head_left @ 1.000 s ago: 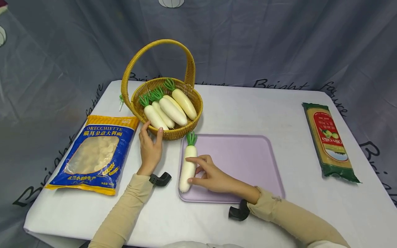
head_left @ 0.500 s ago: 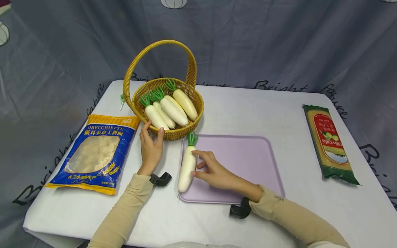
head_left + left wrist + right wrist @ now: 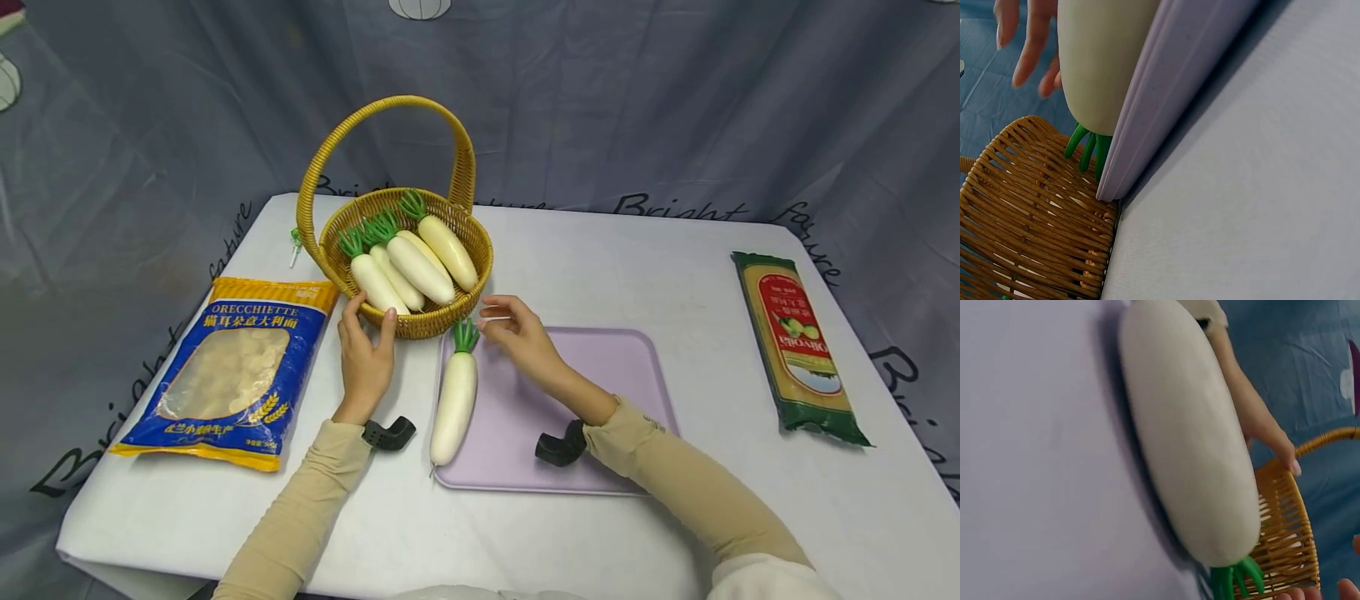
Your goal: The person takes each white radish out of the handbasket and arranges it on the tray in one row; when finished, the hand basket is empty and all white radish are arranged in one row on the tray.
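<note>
A white radish (image 3: 454, 408) with green leaves lies lengthwise along the left edge of the lilac tray (image 3: 570, 400), its root tip over the near left corner. My right hand (image 3: 525, 337) hovers beside its leaves near the tray's far edge, fingers loosely bent and holding nothing. My left hand (image 3: 366, 362) rests its fingertips at the near rim of the yellow wicker basket (image 3: 420, 327), thumb and index finger spread apart. Inside the basket lie several more white radishes (image 3: 420, 271), leaves toward the back. The right wrist view shows the radish (image 3: 1191, 431) close up on the tray.
Left of the basket lies a blue and yellow orecchiette pasta bag (image 3: 232, 375). A green and tan pasta packet (image 3: 798, 342) lies at the far right of the white table. Behind the bag sits a small green-topped item (image 3: 295, 246). A grey curtain (image 3: 600, 100) hangs behind.
My right hand has let go of the radish on the tray and moved up toward its leaves and the basket. The radish has tilted slightly. My left hand has stayed at the basket rim.
</note>
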